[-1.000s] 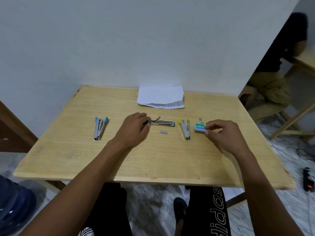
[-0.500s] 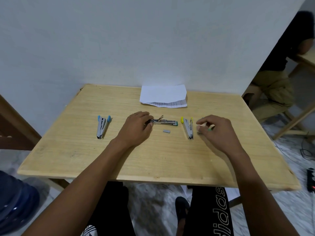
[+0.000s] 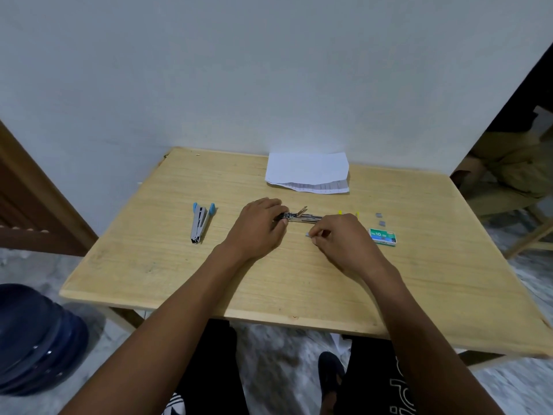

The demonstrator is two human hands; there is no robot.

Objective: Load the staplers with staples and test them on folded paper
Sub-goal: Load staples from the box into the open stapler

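Note:
An opened metal stapler (image 3: 302, 217) lies flat in the middle of the wooden table (image 3: 167, 265). My left hand (image 3: 258, 227) pinches its left end. My right hand (image 3: 341, 239) rests just right of it, its fingertips closed on a small grey staple strip (image 3: 308, 234). A blue-tipped stapler (image 3: 200, 223) lies to the left. Of the yellow-tipped stapler (image 3: 348, 211) only the tips show behind my right hand. The green staple box (image 3: 383, 236) lies to the right. Folded white paper (image 3: 308, 172) sits by the wall.
Two loose staple strips (image 3: 380, 219) lie beyond the green box. A dark blue water bottle (image 3: 36, 339) stands on the floor at the left. Another person sits at the far right by a second table (image 3: 508, 175). The wall runs along the table's far edge.
My right hand left the green staple box, moved left to the loose strip below the open stapler and pinched it. My left hand stayed on the stapler.

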